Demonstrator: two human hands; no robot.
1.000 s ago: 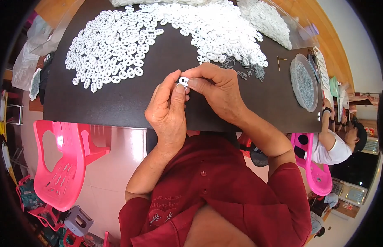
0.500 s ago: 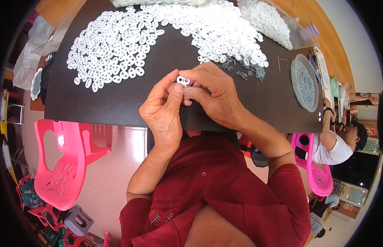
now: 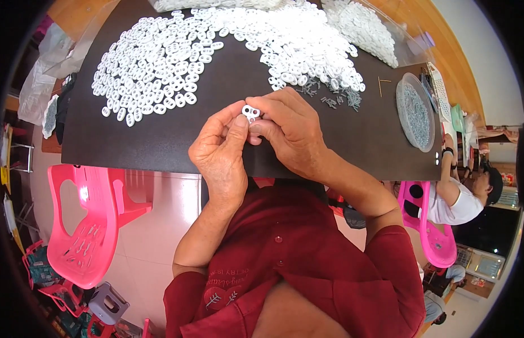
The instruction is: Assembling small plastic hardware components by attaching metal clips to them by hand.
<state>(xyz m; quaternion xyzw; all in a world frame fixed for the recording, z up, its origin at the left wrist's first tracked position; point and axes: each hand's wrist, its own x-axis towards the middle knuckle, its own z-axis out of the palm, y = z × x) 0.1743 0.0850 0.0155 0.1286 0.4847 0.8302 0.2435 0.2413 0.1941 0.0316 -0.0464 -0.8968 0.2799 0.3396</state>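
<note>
Between my two hands, just above the dark table (image 3: 233, 76), is a small white plastic piece with round holes (image 3: 250, 111). The thumb and fingers of my left hand (image 3: 221, 143) pinch its left side. My right hand (image 3: 295, 127) grips it from the right with thumb and forefinger. Part of the piece is hidden by my fingertips. Beyond my hands, many loose white oval two-hole pieces (image 3: 152, 65) spread over the left, and a denser heap of white pieces (image 3: 310, 48) lies to the right. Small grey pins (image 3: 347, 97) are scattered at that heap's near edge.
A round clear tub of grey pins (image 3: 405, 104) stands at the table's right. A clear bin of white pieces (image 3: 363, 31) is at the far right. Pink chairs (image 3: 98, 225) flank me, and another person (image 3: 459, 197) sits at the right.
My hands still hold the white piece together. They have shifted very slightly, and a little more of the piece's lower part shows between my thumbs.
</note>
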